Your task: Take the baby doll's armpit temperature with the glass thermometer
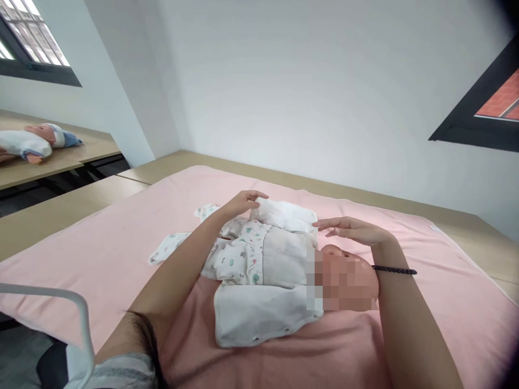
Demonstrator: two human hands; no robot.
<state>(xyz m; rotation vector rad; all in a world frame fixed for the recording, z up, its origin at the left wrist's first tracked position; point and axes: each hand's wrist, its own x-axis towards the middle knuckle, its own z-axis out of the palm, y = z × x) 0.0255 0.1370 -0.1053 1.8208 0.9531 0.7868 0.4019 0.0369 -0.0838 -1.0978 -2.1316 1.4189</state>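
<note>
White printed baby garment [259, 270] lies open on the doll [348, 281].

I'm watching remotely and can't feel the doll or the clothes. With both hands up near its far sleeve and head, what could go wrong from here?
1. The left hand touches only the edge of the folded white sleeve; it might slip free.
2. The right hand hovers open above the doll's head, not supporting it, so the head could roll.
3. The near white flap lies spread open on the pink blanket and may bunch up under the doll.
</note>
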